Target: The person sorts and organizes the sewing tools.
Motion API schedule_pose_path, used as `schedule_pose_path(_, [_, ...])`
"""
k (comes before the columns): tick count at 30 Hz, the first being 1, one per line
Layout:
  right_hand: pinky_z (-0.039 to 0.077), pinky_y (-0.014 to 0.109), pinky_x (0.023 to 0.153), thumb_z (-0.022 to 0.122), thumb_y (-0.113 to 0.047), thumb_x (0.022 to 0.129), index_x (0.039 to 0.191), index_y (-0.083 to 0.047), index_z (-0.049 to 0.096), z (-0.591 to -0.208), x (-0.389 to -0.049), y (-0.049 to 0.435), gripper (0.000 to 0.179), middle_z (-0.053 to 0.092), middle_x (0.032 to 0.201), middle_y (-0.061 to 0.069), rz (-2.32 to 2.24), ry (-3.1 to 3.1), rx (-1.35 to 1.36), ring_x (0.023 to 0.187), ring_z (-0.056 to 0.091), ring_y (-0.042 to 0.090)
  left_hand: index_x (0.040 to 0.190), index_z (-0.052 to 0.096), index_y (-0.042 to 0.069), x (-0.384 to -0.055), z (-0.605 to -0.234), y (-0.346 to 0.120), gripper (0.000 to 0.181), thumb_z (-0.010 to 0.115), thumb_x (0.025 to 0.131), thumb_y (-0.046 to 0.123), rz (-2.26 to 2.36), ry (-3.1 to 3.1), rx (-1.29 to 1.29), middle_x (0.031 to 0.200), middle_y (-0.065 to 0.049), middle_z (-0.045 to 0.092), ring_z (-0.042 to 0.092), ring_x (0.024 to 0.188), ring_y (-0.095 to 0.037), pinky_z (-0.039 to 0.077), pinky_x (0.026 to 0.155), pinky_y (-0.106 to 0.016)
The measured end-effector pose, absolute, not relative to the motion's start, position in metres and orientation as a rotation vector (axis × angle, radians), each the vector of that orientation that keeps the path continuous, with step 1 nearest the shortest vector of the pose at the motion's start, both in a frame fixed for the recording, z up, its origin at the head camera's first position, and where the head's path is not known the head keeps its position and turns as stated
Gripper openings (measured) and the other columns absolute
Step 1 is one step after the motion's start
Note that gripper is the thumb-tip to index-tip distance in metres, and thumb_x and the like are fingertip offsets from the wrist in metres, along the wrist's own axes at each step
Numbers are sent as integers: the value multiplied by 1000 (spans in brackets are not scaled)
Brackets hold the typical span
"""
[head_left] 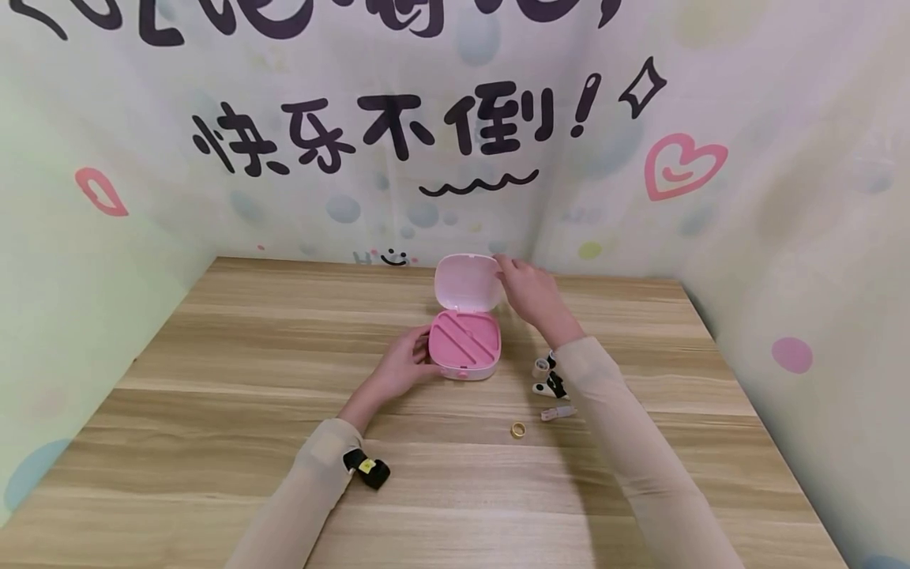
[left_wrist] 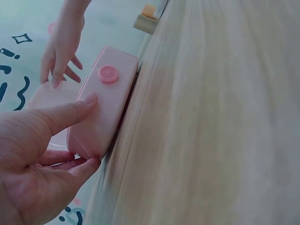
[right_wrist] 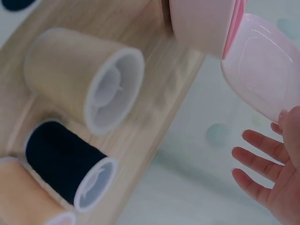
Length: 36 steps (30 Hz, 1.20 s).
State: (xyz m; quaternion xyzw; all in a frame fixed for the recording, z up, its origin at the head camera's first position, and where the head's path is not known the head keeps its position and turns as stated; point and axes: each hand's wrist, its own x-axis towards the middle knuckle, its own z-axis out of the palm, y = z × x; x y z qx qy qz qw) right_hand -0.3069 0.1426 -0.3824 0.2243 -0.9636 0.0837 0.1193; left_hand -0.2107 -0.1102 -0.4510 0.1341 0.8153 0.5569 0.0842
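Note:
A small pink sewing box [head_left: 464, 341] stands on the table with its pale pink lid [head_left: 468, 282] raised at the back. Inside it shows a pink tray with diagonal slots. My left hand [head_left: 404, 365] grips the box's left side. In the left wrist view its thumb [left_wrist: 77, 112] lies on the front, below the round pink button [left_wrist: 108, 74], and the fingers curl at the end. My right hand [head_left: 529, 291] is at the lid's right edge, pinching it by thumb and a fingertip; its other fingers [right_wrist: 262, 164] spread away in the right wrist view.
Beige [right_wrist: 79, 77], black [right_wrist: 68, 161] and orange [right_wrist: 26, 197] thread spools lie right of the box, near my right forearm. Closer to me are a small black-and-white item [head_left: 549, 387], a pale slim item [head_left: 558, 412] and a gold ring [head_left: 518, 430]. A printed cloth hangs behind the table.

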Motion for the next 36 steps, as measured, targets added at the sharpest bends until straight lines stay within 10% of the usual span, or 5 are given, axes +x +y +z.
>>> schedule_pose_path(36, [56, 61, 104, 52, -35, 112, 151, 2, 45, -383, -293, 154, 54, 57, 141, 30, 362, -2929, 560, 125, 61, 48, 157, 39, -7, -208, -451, -106, 82, 84, 90, 5, 1617, 2452, 413, 158, -30, 44, 47, 146, -43, 45, 118, -46])
